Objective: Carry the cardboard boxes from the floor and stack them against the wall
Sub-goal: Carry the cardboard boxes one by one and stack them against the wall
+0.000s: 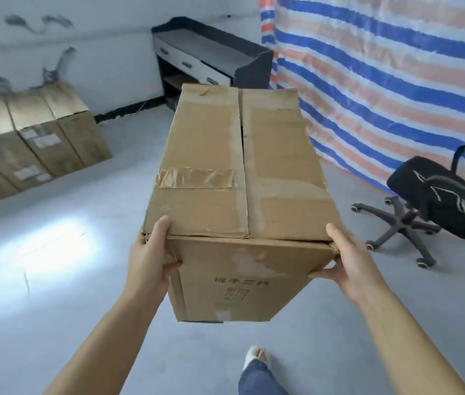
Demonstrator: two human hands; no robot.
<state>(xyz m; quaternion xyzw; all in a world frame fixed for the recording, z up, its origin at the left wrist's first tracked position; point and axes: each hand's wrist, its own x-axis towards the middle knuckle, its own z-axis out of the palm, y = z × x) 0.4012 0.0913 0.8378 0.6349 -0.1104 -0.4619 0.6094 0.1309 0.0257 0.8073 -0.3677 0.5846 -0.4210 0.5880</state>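
Two bare hands carry one long cardboard box (239, 178) in mid-air over the grey floor (69, 280), its length pointing away toward the far wall. The left hand (151, 258) grips the near left corner, thumb laid on the top flap and fingers curled round the side; the right hand (348, 260) holds the near right corner the same way, thumb on top, fingers pressed to the end face. A strip of brown tape (195, 178) lies across the left top flap, and printed characters mark the near end face. At far left, a row of cardboard boxes (34, 143) stands against the stained white wall (54, 47), some bearing white labels. Beyond the carried box, a dark desk with pale drawers (211, 58) stands in the far corner, partly hidden by the box. A striped blue, orange and white tarpaulin (382, 67) hangs along the right side. On the right, a black office chair (436, 203) lies tipped over, its wheeled base toward the box. Below, a leg in jeans (256, 377) and a foot in a pale sandal show.
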